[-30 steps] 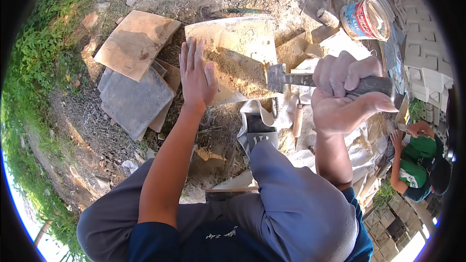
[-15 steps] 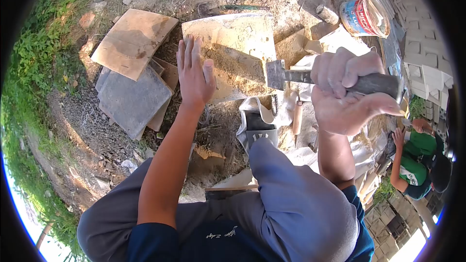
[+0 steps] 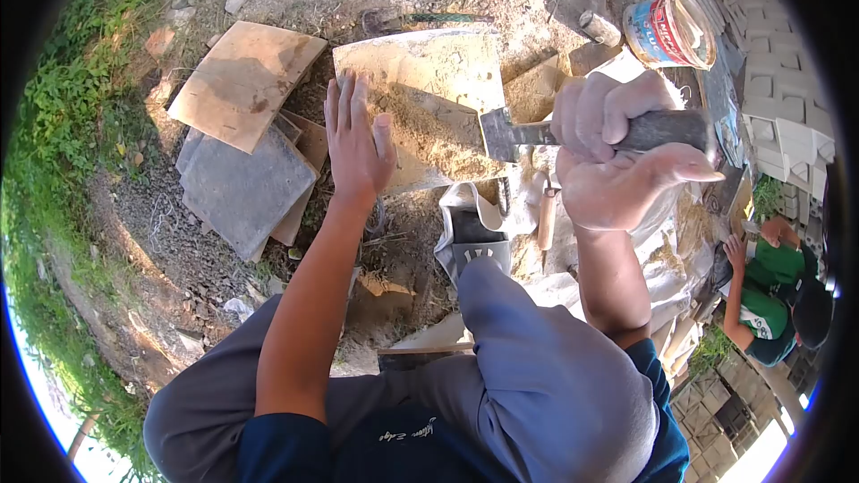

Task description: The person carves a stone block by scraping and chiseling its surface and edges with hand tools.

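Observation:
A pale stone slab [image 3: 429, 63] lies on the ground in front of me, dusted with sandy crumbs. Flat on its left edge rests my left hand [image 3: 358, 139], open, with the thumb apart from the fingers. My right hand [image 3: 617, 148] is wrapped round the dark handle of a hammer [image 3: 498, 134]. The hammer's grey metal head is at the slab's right edge; whether it touches the stone I cannot tell. Below the slab, near my shoe, a wooden-handled tool [image 3: 547, 215] lies on whitish sheeting.
Several slabs are stacked on the left, a tan one [image 3: 246, 80] over a grey one [image 3: 246, 188]. A paint bucket [image 3: 667, 31] stands at the upper right. Behind the slab lies a green-handled tool [image 3: 438, 18]. A person in green [image 3: 774, 286] crouches at far right.
My right hand has shifted a little to the left with the hammer, bringing its head closer in over the slab's right edge. My left hand stays in place.

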A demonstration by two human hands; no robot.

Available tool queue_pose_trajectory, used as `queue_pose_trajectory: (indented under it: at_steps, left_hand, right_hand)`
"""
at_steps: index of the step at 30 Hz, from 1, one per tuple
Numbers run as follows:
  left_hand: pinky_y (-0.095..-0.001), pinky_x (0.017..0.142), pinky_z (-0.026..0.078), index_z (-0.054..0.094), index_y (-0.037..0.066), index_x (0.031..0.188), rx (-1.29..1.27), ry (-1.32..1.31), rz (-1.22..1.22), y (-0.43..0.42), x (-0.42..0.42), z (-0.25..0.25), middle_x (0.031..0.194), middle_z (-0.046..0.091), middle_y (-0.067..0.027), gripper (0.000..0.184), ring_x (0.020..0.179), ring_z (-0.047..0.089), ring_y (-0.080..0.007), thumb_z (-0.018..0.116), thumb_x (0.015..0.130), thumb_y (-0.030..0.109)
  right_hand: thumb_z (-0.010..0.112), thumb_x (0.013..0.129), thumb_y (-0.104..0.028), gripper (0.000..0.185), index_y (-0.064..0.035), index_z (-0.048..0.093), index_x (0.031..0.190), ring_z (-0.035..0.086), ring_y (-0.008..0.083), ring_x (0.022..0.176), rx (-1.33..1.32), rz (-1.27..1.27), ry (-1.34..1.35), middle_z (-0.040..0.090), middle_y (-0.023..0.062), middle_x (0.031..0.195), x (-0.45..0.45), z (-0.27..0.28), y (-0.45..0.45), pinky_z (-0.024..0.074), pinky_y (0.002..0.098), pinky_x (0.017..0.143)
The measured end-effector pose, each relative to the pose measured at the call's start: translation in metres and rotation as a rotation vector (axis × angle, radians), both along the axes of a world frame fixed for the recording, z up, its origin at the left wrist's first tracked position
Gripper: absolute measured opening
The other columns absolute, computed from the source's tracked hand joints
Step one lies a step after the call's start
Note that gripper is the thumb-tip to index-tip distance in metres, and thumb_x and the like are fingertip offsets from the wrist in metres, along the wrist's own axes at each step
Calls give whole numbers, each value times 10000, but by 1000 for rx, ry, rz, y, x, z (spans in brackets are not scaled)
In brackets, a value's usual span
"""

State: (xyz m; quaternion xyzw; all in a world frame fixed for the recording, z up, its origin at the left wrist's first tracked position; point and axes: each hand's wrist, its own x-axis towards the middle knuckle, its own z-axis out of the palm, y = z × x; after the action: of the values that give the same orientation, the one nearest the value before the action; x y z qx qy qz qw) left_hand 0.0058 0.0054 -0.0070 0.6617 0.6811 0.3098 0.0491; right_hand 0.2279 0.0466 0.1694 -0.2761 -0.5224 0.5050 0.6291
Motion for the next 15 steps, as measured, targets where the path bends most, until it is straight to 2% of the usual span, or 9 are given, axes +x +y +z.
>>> queue_pose_trajectory:
  at_steps: [2, 4, 6, 7, 11, 13, 15]
  left_hand:
    - [-514, 1180, 242, 382, 6, 1472, 0, -2, -5, 3, -1, 3, 1522, 380, -223, 633, 1441, 282, -452, 228, 1063, 464]
    - [-513, 1180, 243, 381, 5, 1472, -21, -13, -12, -8, -1, 0, 1523, 377, -222, 637, 1440, 283, -451, 228, 1062, 468]
    - [-547, 1193, 201, 368, 44, 1481, -16, -35, -22, -1, 0, 2, 1542, 355, -212, 526, 1462, 244, -441, 368, 1035, 323]
    - [-547, 1193, 201, 368, 44, 1481, -7, -33, -18, 2, 0, 2, 1542, 355, -212, 526, 1462, 244, -441, 368, 1035, 323]
    - [-541, 1195, 202, 360, 46, 1486, -34, -55, -19, -5, -1, 1, 1545, 348, -210, 532, 1467, 235, -431, 365, 1037, 333]
    - [-539, 1196, 201, 358, 45, 1486, -9, -48, -33, 1, 0, 1, 1547, 345, -209, 535, 1469, 234, -428, 365, 1037, 335]
    - [-509, 1189, 230, 384, 31, 1476, -18, -32, 7, 2, 1, 3, 1530, 372, -210, 624, 1440, 285, -447, 243, 1058, 473]
  right_hand:
    - [334, 815, -877, 774, -109, 427, 794, 252, 83, 492, 143, 125, 95, 350, -59, 584, 14, 12, -2, 196, 279, 447]
    - [338, 814, -876, 773, -109, 425, 793, 252, 84, 493, 126, 105, 103, 350, -51, 587, 7, 8, -7, 197, 279, 458]
    - [341, 813, -876, 771, -109, 423, 793, 253, 85, 494, 27, 19, -36, 350, -43, 590, -4, -7, -5, 199, 279, 468]
    - [345, 809, -878, 776, -106, 416, 787, 252, 87, 496, 33, 35, 7, 346, -39, 593, 1, -1, -6, 199, 280, 471]
    - [348, 802, -886, 793, -95, 396, 775, 251, 89, 498, 95, 44, 149, 335, -35, 600, 9, 11, -12, 211, 277, 479]
    - [345, 804, -887, 792, -98, 406, 781, 256, 81, 491, 22, -76, -48, 341, -39, 591, -1, 1, -13, 210, 270, 473]
    - [347, 802, -889, 791, -101, 409, 783, 260, 77, 487, -47, -185, -140, 340, -41, 584, -6, 4, -13, 203, 267, 468]
